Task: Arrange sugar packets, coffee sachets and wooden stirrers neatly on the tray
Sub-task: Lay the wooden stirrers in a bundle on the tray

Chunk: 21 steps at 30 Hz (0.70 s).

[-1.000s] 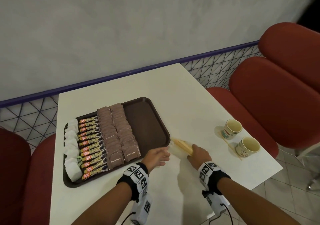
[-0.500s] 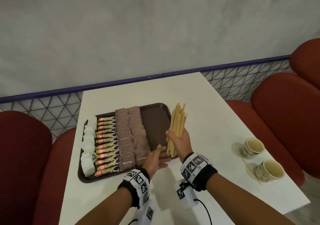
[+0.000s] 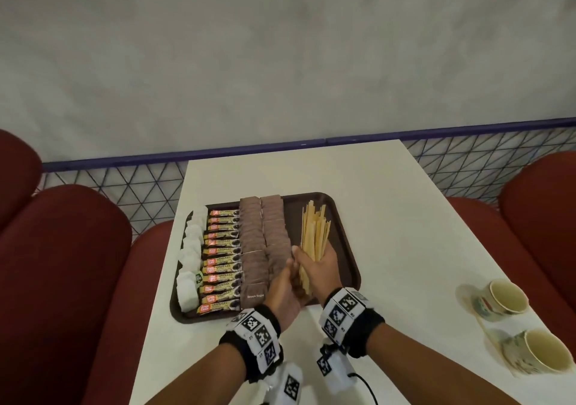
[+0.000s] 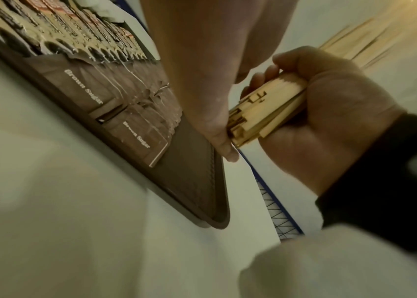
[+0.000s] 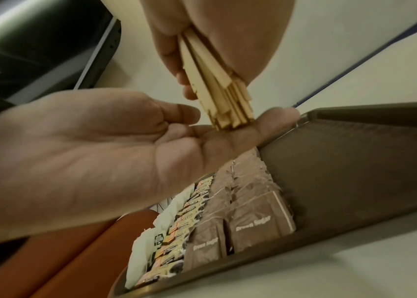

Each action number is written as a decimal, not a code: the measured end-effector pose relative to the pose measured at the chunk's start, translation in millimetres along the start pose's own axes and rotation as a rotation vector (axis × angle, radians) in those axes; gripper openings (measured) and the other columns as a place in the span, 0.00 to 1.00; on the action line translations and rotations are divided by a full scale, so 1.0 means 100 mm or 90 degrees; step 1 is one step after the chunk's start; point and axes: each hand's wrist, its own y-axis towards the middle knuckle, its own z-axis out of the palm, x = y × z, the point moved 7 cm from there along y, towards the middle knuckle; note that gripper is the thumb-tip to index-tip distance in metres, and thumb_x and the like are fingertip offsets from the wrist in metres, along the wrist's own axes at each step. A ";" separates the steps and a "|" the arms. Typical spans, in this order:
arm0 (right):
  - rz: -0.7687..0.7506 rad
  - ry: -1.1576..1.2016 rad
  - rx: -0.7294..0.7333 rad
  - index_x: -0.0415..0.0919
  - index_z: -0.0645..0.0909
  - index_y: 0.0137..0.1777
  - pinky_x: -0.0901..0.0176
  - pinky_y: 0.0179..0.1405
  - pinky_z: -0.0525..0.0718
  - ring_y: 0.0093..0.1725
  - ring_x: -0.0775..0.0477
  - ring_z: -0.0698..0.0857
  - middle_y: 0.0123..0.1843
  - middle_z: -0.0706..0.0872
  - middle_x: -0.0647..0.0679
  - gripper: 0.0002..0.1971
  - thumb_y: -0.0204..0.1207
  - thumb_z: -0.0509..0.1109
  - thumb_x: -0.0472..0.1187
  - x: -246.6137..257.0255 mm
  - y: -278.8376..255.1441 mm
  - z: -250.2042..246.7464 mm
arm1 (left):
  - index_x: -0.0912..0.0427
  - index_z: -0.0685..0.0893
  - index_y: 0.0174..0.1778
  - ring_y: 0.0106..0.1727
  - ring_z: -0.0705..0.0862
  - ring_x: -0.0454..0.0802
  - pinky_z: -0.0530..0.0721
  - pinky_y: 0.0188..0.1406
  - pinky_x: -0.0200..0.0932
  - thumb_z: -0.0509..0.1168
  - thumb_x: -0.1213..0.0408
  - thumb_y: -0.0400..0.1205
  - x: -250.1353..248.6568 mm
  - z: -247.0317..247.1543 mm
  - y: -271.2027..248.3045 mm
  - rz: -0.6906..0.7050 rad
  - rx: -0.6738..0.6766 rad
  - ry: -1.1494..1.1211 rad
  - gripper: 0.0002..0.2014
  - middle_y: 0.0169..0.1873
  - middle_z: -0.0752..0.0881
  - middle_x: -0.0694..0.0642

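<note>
So we're on the stirrers step now: the right hand (image 3: 321, 267) has its fingers wrapped round the bundle of wooden stirrers (image 3: 314, 233), held over the bare right strip of the tray (image 3: 349, 249), tips fanned toward 12 o'clock. The left hand (image 3: 282, 292) is flat and relaxed with the near ends butted against its fingers, looks like squaring them up. Brown sugar packets (image 3: 263, 242) sit at 9 o'clock of the bundle, coffee sachets (image 3: 223, 258) further left. Next move I'd guess is laying the bundle down parallel to those rows without it splaying on the bench (image 3: 405, 233) side
</note>
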 end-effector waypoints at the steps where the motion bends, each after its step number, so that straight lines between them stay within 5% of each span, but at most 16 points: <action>1: -0.007 0.009 -0.005 0.52 0.76 0.46 0.72 0.43 0.81 0.44 0.57 0.84 0.42 0.84 0.53 0.13 0.74 0.70 0.31 0.02 0.01 0.02 | 0.58 0.82 0.58 0.54 0.84 0.53 0.86 0.45 0.49 0.47 0.53 0.88 0.00 -0.01 0.00 -0.004 -0.005 -0.002 0.20 0.52 0.87 0.58; 4: -0.022 0.025 0.002 0.52 0.77 0.46 0.66 0.46 0.82 0.44 0.57 0.85 0.42 0.84 0.54 0.13 0.74 0.71 0.32 0.07 0.05 0.10 | 0.58 0.79 0.64 0.59 0.84 0.56 0.89 0.38 0.48 0.50 0.50 0.87 -0.02 -0.04 0.01 -0.025 -0.014 -0.017 0.20 0.61 0.84 0.61; 10: -0.017 0.044 0.041 0.48 0.77 0.44 0.78 0.34 0.81 0.36 0.64 0.86 0.39 0.84 0.52 0.13 0.72 0.72 0.28 0.04 0.06 0.19 | 0.58 0.81 0.62 0.63 0.83 0.56 0.87 0.52 0.51 0.53 0.47 0.84 -0.18 -0.03 0.03 -0.023 0.023 -0.058 0.22 0.59 0.86 0.62; 16: -0.009 0.015 0.058 0.44 0.78 0.42 0.76 0.35 0.81 0.38 0.57 0.84 0.37 0.83 0.50 0.08 0.73 0.71 0.30 -0.02 0.12 0.24 | 0.57 0.81 0.63 0.53 0.85 0.54 0.88 0.45 0.49 0.48 0.45 0.85 -0.21 -0.17 0.09 -0.013 0.045 0.061 0.25 0.56 0.87 0.61; 18: -0.017 -0.012 0.068 0.45 0.78 0.42 0.75 0.36 0.81 0.36 0.60 0.84 0.36 0.83 0.51 0.09 0.74 0.70 0.30 -0.03 0.15 0.21 | 0.56 0.79 0.63 0.52 0.84 0.52 0.84 0.52 0.51 0.47 0.44 0.85 -0.33 -0.23 0.07 0.007 0.032 0.161 0.24 0.53 0.85 0.58; 21: -0.002 -0.088 0.111 0.48 0.79 0.47 0.67 0.42 0.83 0.41 0.55 0.85 0.40 0.85 0.51 0.09 0.74 0.71 0.33 -0.13 0.16 0.15 | 0.54 0.69 0.74 0.69 0.77 0.54 0.72 0.71 0.52 0.46 0.43 0.84 -0.72 -0.26 0.02 0.085 0.012 0.303 0.27 0.69 0.78 0.57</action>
